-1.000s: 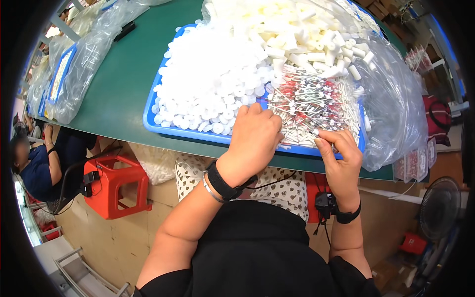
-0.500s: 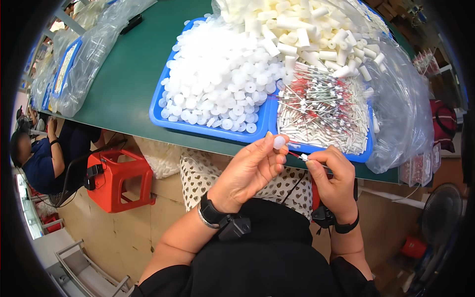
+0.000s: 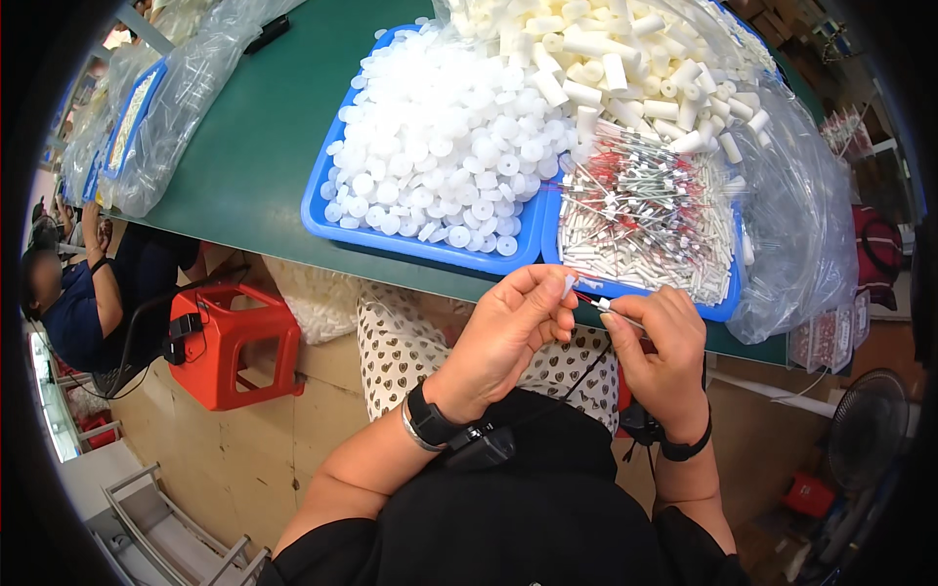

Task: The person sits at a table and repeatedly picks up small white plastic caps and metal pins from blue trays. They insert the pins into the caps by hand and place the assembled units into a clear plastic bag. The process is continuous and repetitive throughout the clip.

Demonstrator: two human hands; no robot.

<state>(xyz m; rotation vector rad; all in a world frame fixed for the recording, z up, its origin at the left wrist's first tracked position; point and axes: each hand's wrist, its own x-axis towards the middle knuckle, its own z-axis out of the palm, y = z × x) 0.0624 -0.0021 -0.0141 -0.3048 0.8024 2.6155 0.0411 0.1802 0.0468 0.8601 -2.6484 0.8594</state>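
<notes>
My green-topped worktable (image 3: 254,166): near the front edge sit adjoining blue trays, a disc-filled left tray (image 3: 391,242) and a narrower right tray (image 3: 723,311); clear plastic film (image 3: 796,225) lies to my right, crumpled plastic (image 3: 191,112) to my left, beside a slim black object (image 3: 267,34).

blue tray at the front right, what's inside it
The front-right blue plastic tray holds thin red, white and grey wired pieces, heaped over short white sticks. These cover its floor, which cannot be seen.

Both hands (image 3: 513,337) (image 3: 664,337) (close together) apparently pinched
</notes>
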